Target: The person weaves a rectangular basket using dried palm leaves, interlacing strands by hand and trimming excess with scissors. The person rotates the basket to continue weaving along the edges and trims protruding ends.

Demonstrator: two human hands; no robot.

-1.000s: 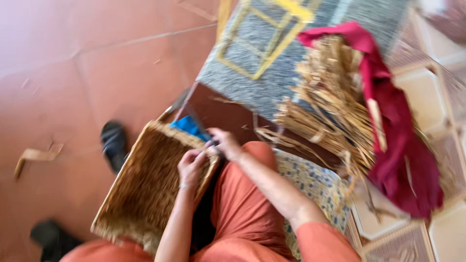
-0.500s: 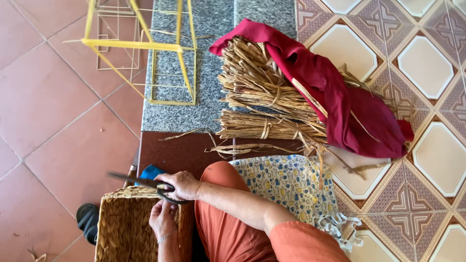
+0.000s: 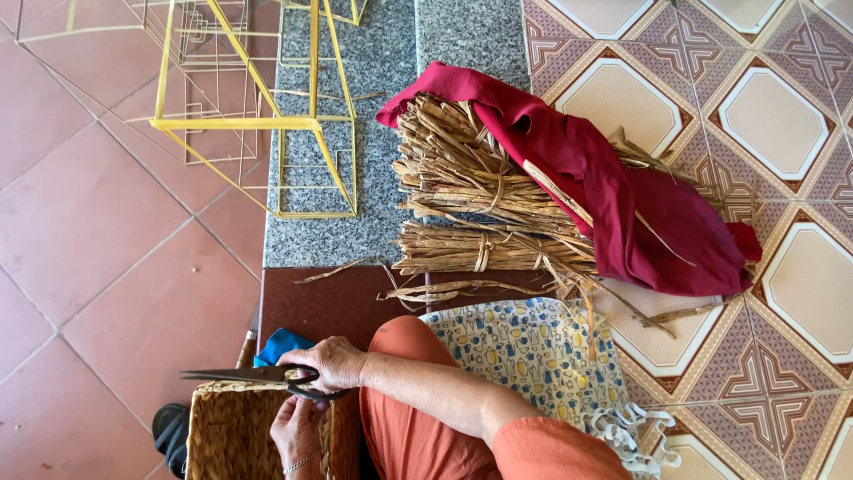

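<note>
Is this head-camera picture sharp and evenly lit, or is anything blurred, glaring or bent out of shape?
Head view: sharp throughout, with the straw bundles and the scissors crisp; soft, even daylight, no glare on the tiled floor, only faint shadows beside the yellow wire frame; tile lines bend slightly toward the edges; the woven basket is cropped at the bottom.

a home craft workspace on a tiled floor [image 3: 107, 231] is suggested: bundles of dried reed [image 3: 471, 204] are laid under a red cloth [image 3: 640, 204], yellow wire frames [image 3: 267, 116] are stood nearby, and a woven basket [image 3: 231, 436] is seen.
</note>
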